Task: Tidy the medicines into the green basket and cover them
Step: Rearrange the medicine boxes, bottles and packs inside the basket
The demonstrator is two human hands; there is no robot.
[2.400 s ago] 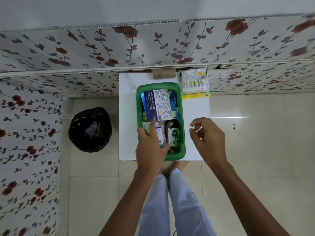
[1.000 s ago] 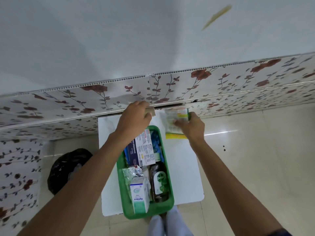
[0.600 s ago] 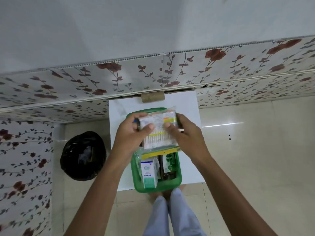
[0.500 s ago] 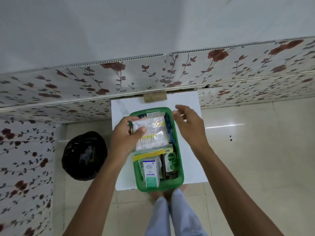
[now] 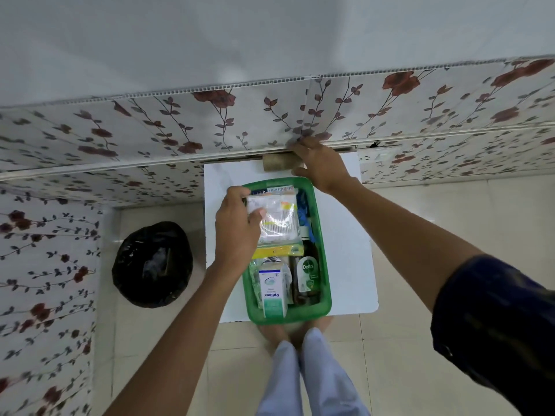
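The green basket (image 5: 326, 298) stands on a small white table (image 5: 348, 253). Inside it lie a clear packet of cotton buds (image 5: 280, 223) on top, a white and green medicine box (image 5: 272, 291), a brown Dettol bottle (image 5: 306, 276) and something blue (image 5: 304, 217) along the right wall. My left hand (image 5: 237, 232) pinches the packet's left edge over the basket. My right hand (image 5: 319, 165) reaches past the basket's far rim and touches the right end of a brown cardboard roll (image 5: 277, 162) by the wall.
A black bin with a bag (image 5: 151, 264) stands on the tiled floor left of the table. Floral wall panels (image 5: 210, 121) run close behind the table and along the left. My legs and feet (image 5: 300, 355) are just below the table's near edge.
Both hands fetched the cotton bud packet from the table's far right and laid it in the basket. The right hand then let go and moved to the cardboard roll at the back.
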